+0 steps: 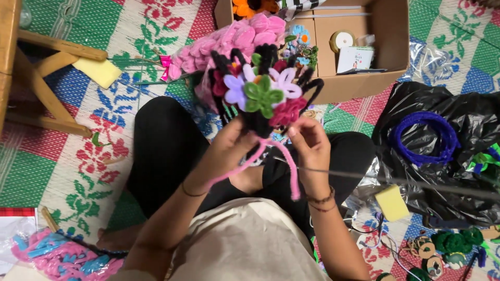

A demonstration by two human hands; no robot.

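Left hand [229,143] gripping stems of pipe-cleaner flower bouquet [263,93], held above lap. Right hand [308,140] pinching pink pipe cleaner [289,166] wrapped at stems, apparently 2 tails hanging. Behind: cardboard box [388,47]. Right: black plastic bag [469,125], blue coil [424,138], yellow sponge [391,203].

Two yellow sponges [96,71] [392,202]; one cardboard box [388,31]; one blue pipe-cleaner coil [424,138]; one tape roll [342,40]; one pink pipe cleaner [289,166].

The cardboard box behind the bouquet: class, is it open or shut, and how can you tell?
Open. The cardboard box shows its inside from above: a tape roll and a small card lie on its floor, and no flap covers them.
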